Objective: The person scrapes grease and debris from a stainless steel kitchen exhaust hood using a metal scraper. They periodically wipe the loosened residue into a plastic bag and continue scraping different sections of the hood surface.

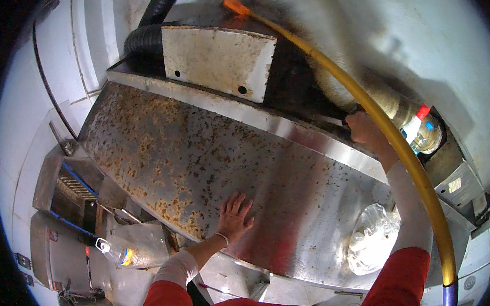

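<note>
A large steel surface, spotted with brown rust-like stains at its left, spreads in front of me. My left hand rests on it near the front edge, fingers spread, holding nothing. My right hand reaches past the raised steel ledge at the back, its fingers curled near a thin, light-coloured strip; whether they hold it is hidden. Over my right forearm arches a long yellow pole with an orange end at the top and a purple end at the lower right.
A clear plastic bag lies at the surface's right. Behind stand a stained metal box, a black corrugated duct and a red-capped bottle. At the lower left are a clear plastic bottle and metal equipment.
</note>
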A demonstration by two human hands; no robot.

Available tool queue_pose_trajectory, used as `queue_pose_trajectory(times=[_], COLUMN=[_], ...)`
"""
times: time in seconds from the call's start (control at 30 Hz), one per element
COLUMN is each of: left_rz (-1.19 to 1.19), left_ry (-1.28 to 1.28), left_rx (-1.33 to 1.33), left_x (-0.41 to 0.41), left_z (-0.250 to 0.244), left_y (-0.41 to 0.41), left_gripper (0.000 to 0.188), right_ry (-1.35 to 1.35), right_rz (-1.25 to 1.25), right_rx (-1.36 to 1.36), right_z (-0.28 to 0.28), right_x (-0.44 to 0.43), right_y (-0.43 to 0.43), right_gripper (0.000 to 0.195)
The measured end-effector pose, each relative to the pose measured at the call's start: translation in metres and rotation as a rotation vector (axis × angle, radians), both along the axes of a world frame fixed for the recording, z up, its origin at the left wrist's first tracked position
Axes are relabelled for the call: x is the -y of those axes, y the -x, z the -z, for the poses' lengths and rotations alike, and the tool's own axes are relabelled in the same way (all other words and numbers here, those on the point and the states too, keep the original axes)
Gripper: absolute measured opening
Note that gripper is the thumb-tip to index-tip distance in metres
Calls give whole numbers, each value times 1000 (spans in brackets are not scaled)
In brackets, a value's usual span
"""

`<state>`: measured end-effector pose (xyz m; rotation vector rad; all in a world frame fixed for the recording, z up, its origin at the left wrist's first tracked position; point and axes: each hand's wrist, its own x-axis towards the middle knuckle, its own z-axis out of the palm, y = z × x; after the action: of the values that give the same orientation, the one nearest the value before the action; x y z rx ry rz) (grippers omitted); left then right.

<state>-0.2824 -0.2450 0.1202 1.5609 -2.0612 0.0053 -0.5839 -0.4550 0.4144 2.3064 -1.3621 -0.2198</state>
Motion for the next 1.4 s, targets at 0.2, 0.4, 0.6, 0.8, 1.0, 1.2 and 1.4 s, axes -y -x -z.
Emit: queue_pose_trajectory(times=[0.2,0.4,0.6,0.8,1.0,1.2,1.4], left_rz=[-41,-41,-14,-25,-6,-3,-13], left_ry=[70,49,33,102,115,89,84], left_rx=[70,32,56,52,35,22,56], left_x=[-1,-5,-2,-3,-1,-2,-2], left_z=[-1,-4,-4,0,0,-3,-6], left_y=[-2,-6,0,-5,-7,-9,-2], left_gripper=[47,49,51,49,50,51,51], right_ry=[-46,-604,-1103,-1046,-1048,-1090,-1105], right_rz=[92,70,19,273,294,316,-36], right_rx=[107,247,1463,1848,1839,1784,1928], right_z=[14,-19,23,28,46,54,104], right_x=[-38,-87,-79,-123,-86,-40,29], right_y=[-26,-76,-84,-161,-193,-192,-170], right_gripper=[16,24,15,17,19,18,13])
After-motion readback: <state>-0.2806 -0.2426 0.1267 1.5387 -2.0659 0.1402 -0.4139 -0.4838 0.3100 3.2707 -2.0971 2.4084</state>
